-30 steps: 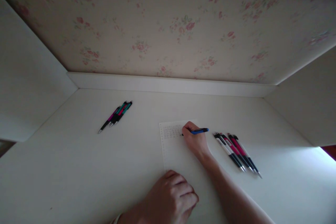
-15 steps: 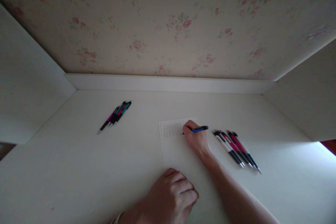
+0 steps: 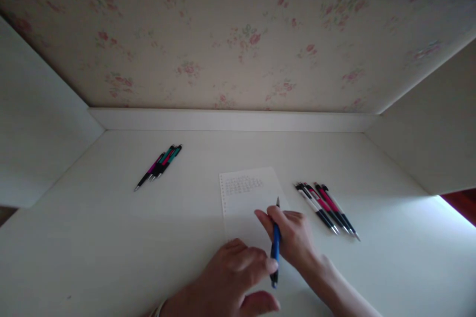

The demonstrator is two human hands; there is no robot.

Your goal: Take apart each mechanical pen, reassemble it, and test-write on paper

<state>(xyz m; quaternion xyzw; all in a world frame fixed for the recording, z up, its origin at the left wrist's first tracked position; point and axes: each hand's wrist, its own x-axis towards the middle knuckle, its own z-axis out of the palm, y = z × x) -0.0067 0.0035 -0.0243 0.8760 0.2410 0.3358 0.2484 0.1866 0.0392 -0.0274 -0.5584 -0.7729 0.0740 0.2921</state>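
Note:
My right hand point(image 3: 293, 235) is closed round a blue pen point(image 3: 275, 241). The pen's metal tip points away from me over the right side of a sheet of paper point(image 3: 241, 210), and its black rear end points back towards me. My left hand point(image 3: 238, 277) is over the paper's near part, thumb and fingers apart. One of its fingertips overlaps the pen's rear half; whether it touches cannot be made out. Rows of handwriting fill the upper part of the punched sheet. Both hands hide the paper's lower edge.
To the right of the paper lies a row of several white and red pens point(image 3: 327, 208). Several purple, green and red pens point(image 3: 159, 166) lie at the back left. White panels flank the desk point(image 3: 111, 237), and floral wallpaper point(image 3: 208, 44) covers the wall behind.
My right hand has come off the written lines, moving nearer to me, and the pen has swung so its tip points away. My left hand has opened its curled fingers beside the pen.

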